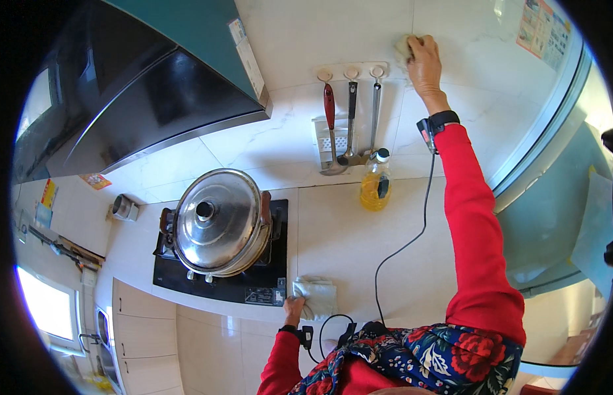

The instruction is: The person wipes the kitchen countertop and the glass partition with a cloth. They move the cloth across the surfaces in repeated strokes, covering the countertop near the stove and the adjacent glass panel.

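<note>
White tiled wall [306, 39] is rising behind a pale counter [349, 243], dark range hood [174, 85] jutting out at left. Black hob [214, 291] is sitting on the counter, carrying a lidded steel pot [221, 220]. Three utensils [352, 108] are hanging from wall hooks; oil bottle [373, 191] is standing below. Folded pale cloth [319, 297] is lying at the counter's front edge, just right of the hob. Left hand [293, 309] is touching its left side, fingers partly curled; cannot tell if gripping. Right hand [423, 60] is reaching up the wall, fingers bent over a pale wad [402, 49], which is showing under and left of them.
</note>
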Demonstrator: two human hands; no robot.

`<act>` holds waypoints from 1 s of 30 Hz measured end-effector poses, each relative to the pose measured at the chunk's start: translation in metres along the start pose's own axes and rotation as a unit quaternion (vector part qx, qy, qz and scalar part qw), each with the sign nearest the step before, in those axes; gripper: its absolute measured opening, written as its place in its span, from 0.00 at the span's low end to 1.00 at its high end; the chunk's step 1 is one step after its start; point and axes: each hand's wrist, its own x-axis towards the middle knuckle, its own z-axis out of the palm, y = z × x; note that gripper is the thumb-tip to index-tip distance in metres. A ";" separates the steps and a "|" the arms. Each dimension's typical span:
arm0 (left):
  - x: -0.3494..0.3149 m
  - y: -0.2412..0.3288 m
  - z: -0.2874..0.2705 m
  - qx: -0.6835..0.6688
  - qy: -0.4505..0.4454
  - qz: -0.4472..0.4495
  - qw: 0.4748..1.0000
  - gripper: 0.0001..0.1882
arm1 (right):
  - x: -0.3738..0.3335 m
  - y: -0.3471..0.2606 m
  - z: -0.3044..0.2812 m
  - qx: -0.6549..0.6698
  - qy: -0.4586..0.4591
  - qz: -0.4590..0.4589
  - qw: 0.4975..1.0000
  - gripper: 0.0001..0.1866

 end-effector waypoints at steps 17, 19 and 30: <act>0.012 -0.008 0.000 0.031 -0.042 0.025 0.998 0.23 | 0.000 -0.041 0.013 0.060 -0.111 -0.111 0.986 0.16; 0.007 -0.005 -0.003 0.010 -0.031 0.003 0.999 0.23 | 0.012 -0.039 0.005 0.071 -0.121 -0.107 0.984 0.16; 0.033 -0.028 0.006 0.104 -0.054 0.078 0.990 0.24 | 0.013 -0.052 0.023 0.044 -0.068 -0.115 0.990 0.14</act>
